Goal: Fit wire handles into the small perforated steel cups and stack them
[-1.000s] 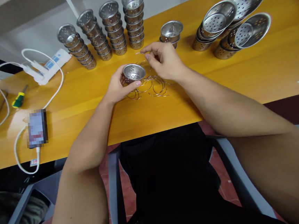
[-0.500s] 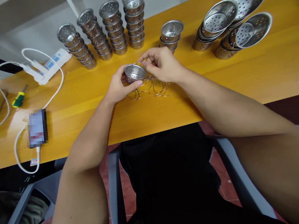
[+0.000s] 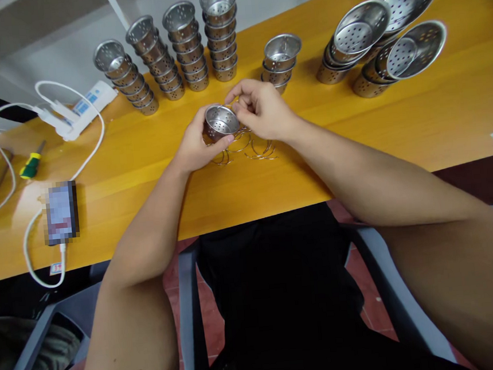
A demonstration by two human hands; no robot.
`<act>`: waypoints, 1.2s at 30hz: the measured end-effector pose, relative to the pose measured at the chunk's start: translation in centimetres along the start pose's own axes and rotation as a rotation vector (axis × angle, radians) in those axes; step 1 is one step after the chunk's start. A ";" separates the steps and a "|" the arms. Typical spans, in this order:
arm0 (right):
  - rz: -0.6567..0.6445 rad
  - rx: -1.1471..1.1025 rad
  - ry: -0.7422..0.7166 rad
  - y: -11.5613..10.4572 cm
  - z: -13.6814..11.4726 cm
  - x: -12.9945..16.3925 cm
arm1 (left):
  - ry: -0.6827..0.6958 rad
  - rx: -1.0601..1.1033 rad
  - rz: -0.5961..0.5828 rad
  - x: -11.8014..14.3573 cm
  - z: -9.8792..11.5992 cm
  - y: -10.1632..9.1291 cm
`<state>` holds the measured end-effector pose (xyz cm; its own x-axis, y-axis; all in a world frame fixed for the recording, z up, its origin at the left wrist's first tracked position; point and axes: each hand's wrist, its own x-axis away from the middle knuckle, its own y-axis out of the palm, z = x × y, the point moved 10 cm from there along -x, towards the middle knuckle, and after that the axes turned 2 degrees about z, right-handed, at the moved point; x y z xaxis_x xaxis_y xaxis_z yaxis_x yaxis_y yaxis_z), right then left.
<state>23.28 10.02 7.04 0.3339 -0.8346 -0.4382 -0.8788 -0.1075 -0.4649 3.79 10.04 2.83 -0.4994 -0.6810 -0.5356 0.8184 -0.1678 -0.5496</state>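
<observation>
A small perforated metal cup [image 3: 222,121] is gripped by my left hand [image 3: 197,143], its mouth facing up and toward me. The thumb lies along the near side and the other fingers reach around the left side. My right hand [image 3: 265,107] is at the cup's right rim, thumb and forefinger pinching a thin wire ring that is mostly hidden by the fingers and the rim. Several loose wire rings [image 3: 263,149] lie on the table just below both hands.
Stacks of perforated cups [image 3: 185,46] line the back. A shorter stack [image 3: 280,55] stands behind my right hand, and wider tilted stacks [image 3: 372,41] are at right. On the left are a power strip [image 3: 90,106], a screwdriver [image 3: 32,163] and a phone on a white cable [image 3: 26,250].
My right hand has shifted slightly left and closer to the cup's rim, and less of the wire shows above it. My left hand keeps its hold on the cup.
</observation>
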 end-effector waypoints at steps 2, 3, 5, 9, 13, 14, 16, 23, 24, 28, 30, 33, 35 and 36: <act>0.030 -0.082 -0.038 0.4 0.2 -0.2 | 0.048 -0.036 0.005 0.1 0.3 0.1; 0.037 -0.109 -0.051 0.6 0.2 -0.2 | 0.068 -0.049 0.012 0.1 0.4 0.2; 0.045 -0.140 -0.061 0.8 0.2 -0.2 | 0.093 -0.061 0.028 0.2 0.5 0.5; 0.052 -0.170 -0.052 1.0 0.1 -0.1 | 0.100 -0.053 0.036 0.3 0.6 0.9; 0.068 -0.171 -0.058 1.0 -0.1 0.1 | 0.073 -0.044 0.033 0.3 0.6 0.9; 0.070 -0.169 -0.058 1.0 -0.2 0.1 | 0.064 -0.044 0.037 0.2 0.6 0.8; 0.071 -0.167 -0.051 1.1 -0.3 0.1 | 0.045 -0.043 0.053 0.1 0.6 0.6; 0.081 -0.233 0.001 1.2 -0.4 -0.1 | 0.010 -0.034 0.100 -0.1 1.2 0.2; 0.074 -0.251 0.017 1.1 -0.5 -0.1 | 0.004 -0.027 0.109 -0.1 1.2 0.1; -0.065 -0.390 0.063 1.1 -1.2 0.2 | -0.041 0.047 0.141 0.0 0.6 -0.3; -0.147 -0.459 0.051 1.1 -2.1 0.4 | -0.080 0.096 0.150 0.1 0.0 -0.6; -0.210 -0.519 0.020 1.2 -2.9 0.5 | -0.134 0.146 0.143 0.2 -0.5 -0.9; -0.233 -0.543 0.006 1.5 -3.1 0.5 | -0.140 0.154 0.134 0.1 -0.3 -0.9; -0.240 -0.552 -0.001 1.6 -3.1 0.5 | -0.133 0.149 0.131 0.1 -0.2 -0.9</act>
<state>20.95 7.74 8.49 0.5452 -0.7517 -0.3711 -0.8258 -0.5578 -0.0831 2.98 10.24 3.14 -0.3527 -0.7901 -0.5013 0.9115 -0.1689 -0.3752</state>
